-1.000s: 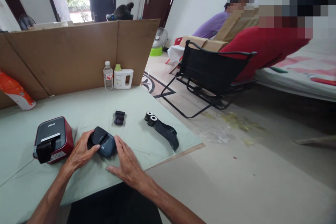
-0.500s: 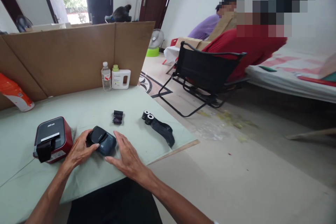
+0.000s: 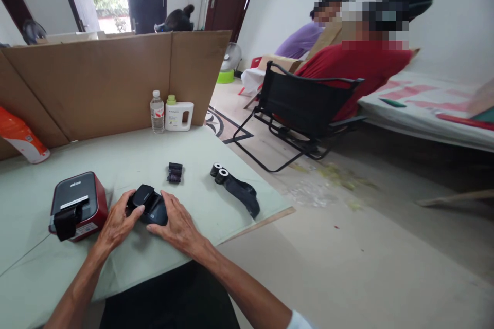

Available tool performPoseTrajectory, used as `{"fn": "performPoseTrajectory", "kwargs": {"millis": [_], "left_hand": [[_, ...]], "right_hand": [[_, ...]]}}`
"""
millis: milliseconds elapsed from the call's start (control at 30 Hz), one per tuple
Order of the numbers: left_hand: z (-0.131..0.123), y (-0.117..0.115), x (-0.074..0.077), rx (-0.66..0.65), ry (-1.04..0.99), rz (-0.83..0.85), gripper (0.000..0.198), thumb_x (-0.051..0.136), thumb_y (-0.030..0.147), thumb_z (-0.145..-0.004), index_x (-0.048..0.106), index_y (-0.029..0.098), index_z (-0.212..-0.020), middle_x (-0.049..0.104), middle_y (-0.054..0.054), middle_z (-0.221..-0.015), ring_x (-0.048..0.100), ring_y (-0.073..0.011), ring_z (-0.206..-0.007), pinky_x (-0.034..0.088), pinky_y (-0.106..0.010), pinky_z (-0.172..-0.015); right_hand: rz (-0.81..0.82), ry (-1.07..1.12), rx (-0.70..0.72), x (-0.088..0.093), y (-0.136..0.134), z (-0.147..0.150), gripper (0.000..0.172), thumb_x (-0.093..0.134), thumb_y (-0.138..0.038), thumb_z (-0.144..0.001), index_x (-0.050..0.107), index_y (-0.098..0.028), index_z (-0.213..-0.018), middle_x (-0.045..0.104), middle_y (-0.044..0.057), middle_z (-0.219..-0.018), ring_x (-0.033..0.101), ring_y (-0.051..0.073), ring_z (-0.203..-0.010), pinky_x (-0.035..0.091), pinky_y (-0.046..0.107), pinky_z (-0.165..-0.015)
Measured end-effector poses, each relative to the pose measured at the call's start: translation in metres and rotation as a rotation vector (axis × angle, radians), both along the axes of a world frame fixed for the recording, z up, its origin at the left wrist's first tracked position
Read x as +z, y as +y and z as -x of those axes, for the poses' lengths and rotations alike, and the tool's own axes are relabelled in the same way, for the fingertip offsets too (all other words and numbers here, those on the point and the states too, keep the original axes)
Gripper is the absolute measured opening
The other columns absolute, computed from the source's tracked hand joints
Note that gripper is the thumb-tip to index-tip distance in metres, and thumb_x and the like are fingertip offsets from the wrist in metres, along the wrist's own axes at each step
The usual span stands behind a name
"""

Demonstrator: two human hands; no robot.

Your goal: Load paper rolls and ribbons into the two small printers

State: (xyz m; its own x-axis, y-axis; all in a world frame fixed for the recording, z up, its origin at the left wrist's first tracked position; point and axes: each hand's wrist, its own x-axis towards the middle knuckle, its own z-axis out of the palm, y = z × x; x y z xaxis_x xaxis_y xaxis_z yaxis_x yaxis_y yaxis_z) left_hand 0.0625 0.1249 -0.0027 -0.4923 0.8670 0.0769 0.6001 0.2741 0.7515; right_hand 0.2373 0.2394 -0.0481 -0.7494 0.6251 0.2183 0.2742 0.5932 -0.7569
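Head view shows first a table (image 3: 193,149) with pale green cover, and along its far edge stands a brown cardboard panel (image 3: 116,82). Toward the left side of the table is a red-and-black machine (image 3: 75,193), just beside the left hand but apart from it. Near the right corner lies a black strip (image 3: 239,193), beside two rolls with white cores. The person's two hands meet around one dark device (image 3: 157,213), which is on the table close to its near edge. The left hand (image 3: 118,221) grips the left end, with thumb on top; the right hand (image 3: 175,223) closes on the right side, with thumb at the near side. So the device lies directly between them, neither hand being clearly nearer, and its long axis seems to go slantwise, from far left to near right. Smallest are the dark rolls (image 3: 175,172), beyond the device toward the far edge.
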Motion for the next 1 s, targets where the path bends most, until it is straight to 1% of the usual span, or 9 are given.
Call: {"fn": "performPoseTrajectory", "kwargs": {"millis": [100,233,433,533,600,700,833,933,1000], "left_hand": [[0.006,0.001,-0.004,0.037,-0.097,-0.051,0.062,0.054,0.06,-0.095,0.055,0.018,-0.141,0.064,-0.015,-0.141,0.064,-0.0322,-0.127,0.052,-0.048,-0.106],[0.011,0.005,-0.01,0.081,-0.186,-0.111,0.062,0.052,0.062,-0.095,0.058,0.018,-0.138,0.067,-0.014,-0.137,0.064,-0.031,-0.127,0.049,-0.047,-0.11],[0.011,0.009,-0.01,0.13,-0.184,-0.109,0.062,0.051,0.063,-0.094,0.062,0.017,-0.135,0.07,-0.013,-0.132,0.065,-0.0316,-0.123,0.05,-0.047,-0.109],[0.011,0.01,-0.009,0.143,-0.176,-0.105,0.062,0.05,0.062,-0.094,0.063,0.017,-0.133,0.071,-0.013,-0.129,0.067,-0.0317,-0.12,0.051,-0.047,-0.107],[0.011,0.01,-0.009,0.146,-0.174,-0.113,0.061,0.049,0.061,-0.094,0.064,0.016,-0.132,0.072,-0.013,-0.128,0.067,-0.0317,-0.119,0.051,-0.047,-0.107],[0.01,0.01,-0.008,0.148,-0.166,-0.116,0.06,0.049,0.061,-0.095,0.064,0.016,-0.132,0.072,-0.013,-0.128,0.066,-0.0316,-0.119,0.051,-0.047,-0.107],[0.009,0.01,-0.009,0.161,-0.158,-0.106,0.061,0.048,0.062,-0.094,0.064,0.016,-0.132,0.072,-0.013,-0.127,0.066,-0.032,-0.12,0.05,-0.047,-0.107],[0.01,0.011,-0.009,0.176,-0.171,-0.104,0.063,0.049,0.064,-0.093,0.064,0.016,-0.132,0.071,-0.014,-0.128,0.066,-0.0327,-0.121,0.049,-0.049,-0.109],[0.01,0.012,-0.007,0.174,-0.194,-0.112,0.064,0.05,0.065,-0.092,0.065,0.016,-0.13,0.072,-0.014,-0.126,0.067,-0.033,-0.119,0.05,-0.049,-0.108]], "right_hand": [[-0.051,0.038,0.036,0.005,0.006,0.003,0.083,0.083,-0.04,-0.082,0.045,-0.019,-0.153,0.052,0.019,-0.152,0.05,0.036,-0.142,0.043,0.056,-0.118],[-0.094,0.042,0.111,0.016,0.019,0.01,0.06,0.079,-0.035,-0.087,0.059,-0.023,-0.142,0.057,0.015,-0.146,0.055,0.032,-0.137,0.048,0.052,-0.114],[-0.22,-0.022,0.277,0.034,0.035,0.017,0.037,0.077,-0.027,-0.091,0.07,-0.028,-0.127,0.062,0.01,-0.138,0.064,0.027,-0.124,0.055,0.044,-0.103],[-0.337,-0.012,0.292,0.038,0.037,0.023,0.021,0.071,-0.021,-0.094,0.075,-0.026,-0.115,0.065,0.01,-0.133,0.064,0.028,-0.121,0.055,0.045,-0.102],[-0.371,0.021,0.288,0.038,0.036,0.028,0.018,0.066,-0.017,-0.096,0.074,-0.023,-0.112,0.068,0.011,-0.129,0.065,0.028,-0.119,0.055,0.044,-0.102],[-0.329,0.123,0.263,0.033,0.035,0.034,0.017,0.057,-0.018,-0.101,0.071,-0.022,-0.108,0.072,0.01,-0.12,0.067,0.025,-0.116,0.055,0.041,-0.102],[-0.227,0.288,0.193,0.027,0.035,0.036,0.026,0.044,-0.022,-0.106,0.069,-0.022,-0.097,0.074,0.009,-0.107,0.07,0.022,-0.106,0.057,0.037,-0.097],[-0.168,0.327,0.098,0.029,0.037,0.035,0.03,0.04,-0.026,-0.108,0.068,-0.021,-0.098,0.073,0.008,-0.098,0.071,0.021,-0.094,0.057,0.034,-0.089],[-0.17,0.294,0.12,0.035,0.039,0.033,0.028,0.042,-0.03,-0.108,0.068,-0.021,-0.101,0.073,0.008,-0.096,0.07,0.021,-0.091,0.057,0.034,-0.087]]}}
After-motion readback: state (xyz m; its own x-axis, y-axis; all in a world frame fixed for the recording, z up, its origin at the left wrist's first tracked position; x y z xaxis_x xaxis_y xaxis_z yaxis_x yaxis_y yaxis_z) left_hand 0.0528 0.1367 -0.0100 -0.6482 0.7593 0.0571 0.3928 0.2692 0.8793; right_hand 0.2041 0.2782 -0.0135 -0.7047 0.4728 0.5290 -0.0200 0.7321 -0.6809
